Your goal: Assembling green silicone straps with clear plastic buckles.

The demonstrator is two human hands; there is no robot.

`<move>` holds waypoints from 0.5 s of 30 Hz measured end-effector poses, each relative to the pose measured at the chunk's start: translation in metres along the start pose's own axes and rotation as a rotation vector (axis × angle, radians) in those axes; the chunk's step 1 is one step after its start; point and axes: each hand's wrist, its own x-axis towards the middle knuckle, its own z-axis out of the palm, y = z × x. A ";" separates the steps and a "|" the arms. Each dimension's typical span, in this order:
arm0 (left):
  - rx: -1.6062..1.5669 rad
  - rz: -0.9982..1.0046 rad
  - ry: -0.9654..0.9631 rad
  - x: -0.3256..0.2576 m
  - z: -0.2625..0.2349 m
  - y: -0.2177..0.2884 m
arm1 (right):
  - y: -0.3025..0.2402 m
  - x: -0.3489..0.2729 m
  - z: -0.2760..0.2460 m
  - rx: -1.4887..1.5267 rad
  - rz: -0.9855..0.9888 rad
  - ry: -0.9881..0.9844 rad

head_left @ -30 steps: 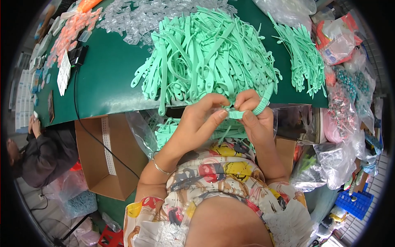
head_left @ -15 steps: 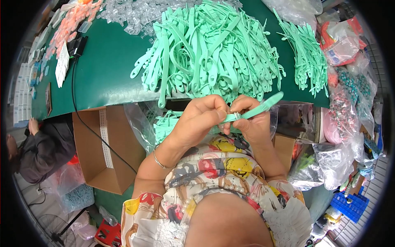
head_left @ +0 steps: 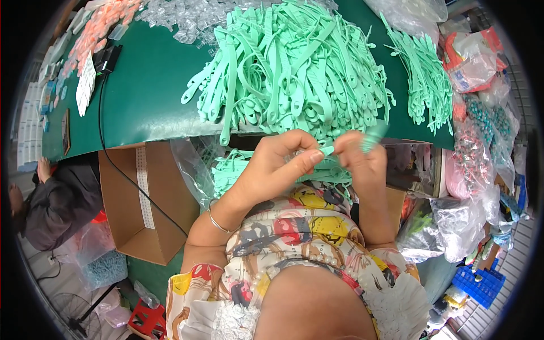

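My left hand [head_left: 283, 164] is closed, thumb against the index finger, on one end of a mint-green plastic strap [head_left: 327, 151]. A bit of clear plastic shows at those fingers, mostly hidden. My right hand [head_left: 362, 156] is blurred by motion, its fingers closed on the same strap, whose far end sticks out beyond them as a smear. Both hands are in front of the table edge. Just beyond them, a large heap of mint-green straps [head_left: 294, 73], ridged and with holes, lies on the green table [head_left: 153, 85]. More straps [head_left: 229, 173] lie below the edge, partly behind my hands.
Clear plastic pieces [head_left: 190, 20] and peach-coloured pieces [head_left: 102, 34] lie at the back left. A smaller strap pile [head_left: 422, 79] is on the right, beside filled plastic bags [head_left: 473, 153]. A cardboard box [head_left: 127, 209] and black cable [head_left: 136, 181] are left. Another person's sleeve [head_left: 68, 198] shows far left.
My right hand has moved slightly to the right and turned, and the strap's free end has swung and blurred. My left hand stays nearly in place, keeping hold of the strap.
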 end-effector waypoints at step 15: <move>-0.055 -0.049 -0.195 -0.002 -0.001 -0.008 | 0.015 -0.009 0.017 0.549 0.064 -0.239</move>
